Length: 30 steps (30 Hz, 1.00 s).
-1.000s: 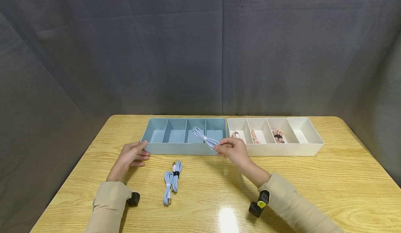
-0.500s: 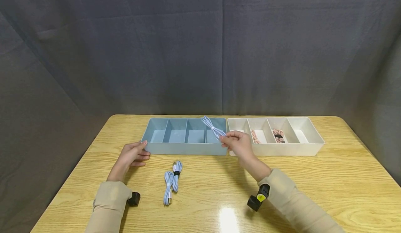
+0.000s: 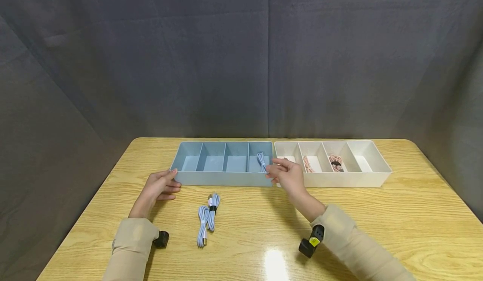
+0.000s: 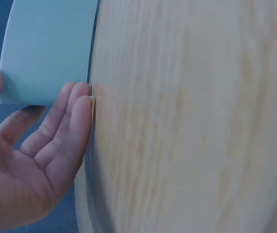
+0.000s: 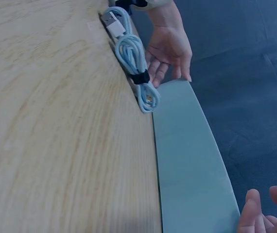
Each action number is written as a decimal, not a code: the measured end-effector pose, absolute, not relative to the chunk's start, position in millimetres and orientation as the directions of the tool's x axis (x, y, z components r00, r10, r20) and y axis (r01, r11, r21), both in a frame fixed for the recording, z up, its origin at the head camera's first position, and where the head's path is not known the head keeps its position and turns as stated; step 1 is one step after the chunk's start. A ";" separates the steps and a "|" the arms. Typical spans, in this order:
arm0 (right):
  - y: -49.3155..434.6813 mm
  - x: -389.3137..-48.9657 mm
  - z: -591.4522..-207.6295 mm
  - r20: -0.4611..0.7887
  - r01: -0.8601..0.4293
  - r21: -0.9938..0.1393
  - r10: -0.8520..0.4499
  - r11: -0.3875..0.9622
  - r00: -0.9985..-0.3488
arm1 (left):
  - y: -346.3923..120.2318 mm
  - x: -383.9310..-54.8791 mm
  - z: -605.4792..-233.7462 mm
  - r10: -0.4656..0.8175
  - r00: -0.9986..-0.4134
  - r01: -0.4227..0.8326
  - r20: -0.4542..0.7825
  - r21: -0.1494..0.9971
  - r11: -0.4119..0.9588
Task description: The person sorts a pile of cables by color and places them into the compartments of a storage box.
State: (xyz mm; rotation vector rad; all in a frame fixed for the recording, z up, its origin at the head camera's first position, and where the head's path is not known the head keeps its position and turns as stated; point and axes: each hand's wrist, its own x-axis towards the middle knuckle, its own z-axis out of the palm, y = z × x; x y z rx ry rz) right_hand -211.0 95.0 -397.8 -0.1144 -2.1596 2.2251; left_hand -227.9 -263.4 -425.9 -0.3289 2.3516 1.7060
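My left hand rests at the front left corner of a blue divided box. Its thumb lies at the rim and its fairly straight fingers touch the end wall. A light blue coiled cable lies in the box's rightmost compartment. Just at the front rim there, my right hand hovers with thumb and fingers apart and nothing between them. On the table, in front of the box, lie two more blue coiled cables: one with a black tie, one with a white band.
Beside the blue box stands a white divided box. Pink cables are in it, one in the second compartment and one with a black tie in the third; my right hand partly hides the first. A dark curtain hangs behind the wooden table.
My right hand moved slightly right with the blue cable, then let it go into the blue box's rightmost compartment. The left hand has stayed at the box's corner.
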 end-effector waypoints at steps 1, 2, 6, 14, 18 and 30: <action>94.7 -210.4 -399.1 -0.023 0.021 -0.999 0.074 -0.026 -0.997 | -263.4 -228.0 -425.9 -0.059 -0.950 -0.311 -0.308 0.903 0.296; 94.5 -210.0 -400.2 -0.020 0.018 -1.000 0.072 -0.023 -0.997 | -263.6 -228.0 -426.0 -0.052 -0.950 -0.308 -0.306 0.904 0.297; 94.2 -208.6 -403.7 -0.017 0.017 -1.000 0.039 -0.020 -0.999 | -263.6 -227.2 -426.6 -0.054 -0.951 -0.307 -0.305 0.908 0.285; 91.2 -203.2 -407.7 -0.008 -0.003 -0.997 -0.134 0.076 -0.991 | -266.0 -230.0 -435.1 -0.060 -0.959 -0.284 -0.278 0.919 0.274; 88.9 -201.9 -408.6 0.003 -0.020 -0.995 -0.159 0.103 -0.987 | -271.0 -237.1 -446.4 -0.064 -0.959 -0.283 -0.276 0.919 0.276; 80.1 -203.6 -411.7 0.031 -0.076 -0.984 -0.271 0.159 -0.962 | -272.4 -239.1 -450.8 -0.072 -0.961 -0.278 -0.268 0.920 0.277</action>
